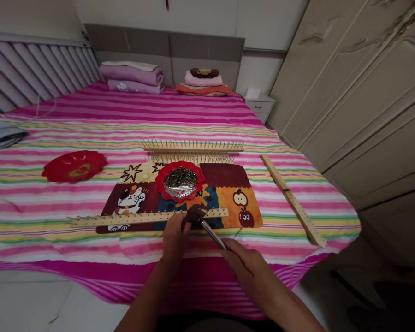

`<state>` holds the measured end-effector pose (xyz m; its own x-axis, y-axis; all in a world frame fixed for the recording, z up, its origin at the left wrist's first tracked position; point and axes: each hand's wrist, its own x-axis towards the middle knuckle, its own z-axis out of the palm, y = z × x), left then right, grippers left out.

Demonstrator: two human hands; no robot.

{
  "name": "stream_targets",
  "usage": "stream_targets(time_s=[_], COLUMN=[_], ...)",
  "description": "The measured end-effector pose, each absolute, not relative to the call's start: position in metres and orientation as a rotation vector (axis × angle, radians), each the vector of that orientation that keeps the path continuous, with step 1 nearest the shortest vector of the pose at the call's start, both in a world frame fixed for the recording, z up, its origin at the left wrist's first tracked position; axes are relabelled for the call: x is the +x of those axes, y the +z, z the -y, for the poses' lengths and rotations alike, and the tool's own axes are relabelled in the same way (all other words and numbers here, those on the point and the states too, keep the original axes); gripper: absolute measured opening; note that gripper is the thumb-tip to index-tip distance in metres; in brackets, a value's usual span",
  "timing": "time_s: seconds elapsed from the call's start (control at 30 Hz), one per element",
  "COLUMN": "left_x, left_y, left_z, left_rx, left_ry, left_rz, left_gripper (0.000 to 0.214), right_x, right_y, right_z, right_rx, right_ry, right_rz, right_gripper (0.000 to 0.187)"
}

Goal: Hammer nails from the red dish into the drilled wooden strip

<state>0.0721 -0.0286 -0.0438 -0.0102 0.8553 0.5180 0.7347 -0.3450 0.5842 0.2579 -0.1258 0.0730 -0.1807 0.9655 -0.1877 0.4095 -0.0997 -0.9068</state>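
One wooden strip (138,217), metal hammer (207,228)

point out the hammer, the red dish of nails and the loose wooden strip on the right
hammer (196,215): head view, on its dark head.
red dish of nails (161,177): head view, on its left rim.
wooden strip (293,200) on the right: head view, on its middle.

Dim, soft indoor light; edges bowed, corners shadowed
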Motion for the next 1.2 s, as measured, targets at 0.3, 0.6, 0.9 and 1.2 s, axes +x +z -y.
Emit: stream_targets(time_s=[0.3,0.6,0.9,1.2], left_x=[0.068,0.04,0.073,0.056], left_y=[-0.028,0.036,0.039,0.039], left_z=[0.035,-0.033,-0.09,-0.087], left_rx=[2.067,2.31,2.17,2.101], left_ry=[1.228,0.855,0.048,0.319], left_rz=[-1.688,-1.925,-1.889,-1.797], left_gripper=[0.014,0.017,0.009,0.013], right_x=[0.294,0.304,0.301,0.3], right_y=[-0.003,-0.065,-0.072,-0.073], right_z=[0.172,0.186,0.185,0.183], right_rx=[-1.636,-1.643,-1.579,-1.609], right_ry=[1.329,1.608,1.681,1.675], right_rz=[1.351,0.945,0.808,0.761], right_gripper=[0.042,0.046,0.045,0.046])
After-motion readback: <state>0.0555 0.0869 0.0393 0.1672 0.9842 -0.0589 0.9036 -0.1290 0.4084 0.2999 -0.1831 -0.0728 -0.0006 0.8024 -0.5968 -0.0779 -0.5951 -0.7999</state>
